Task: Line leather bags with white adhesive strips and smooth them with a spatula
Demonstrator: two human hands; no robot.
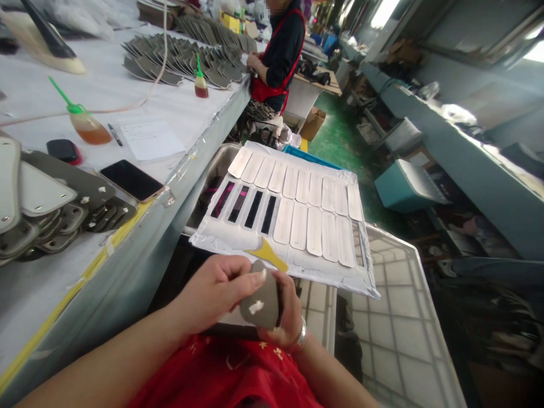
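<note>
My right hand (289, 311) is wrapped round a small grey rounded leather piece (261, 303) with a white patch on it, held above my red apron. My left hand (216, 289) pinches the top edge of the same piece with thumb and fingers closed. Just beyond my hands lies a white board (238, 241) carrying rows of pale adhesive strips (314, 229); a few slots on its left are bare and dark. A yellow scraper (267, 254) rests at the board's near edge.
The workbench (140, 107) on the left holds stacked grey leather pieces (55, 215), a phone (131, 180), two glue bottles (87, 124), a pen and paper. A person in a red apron (278, 51) works at the far end. A white crate (399, 317) stands at right.
</note>
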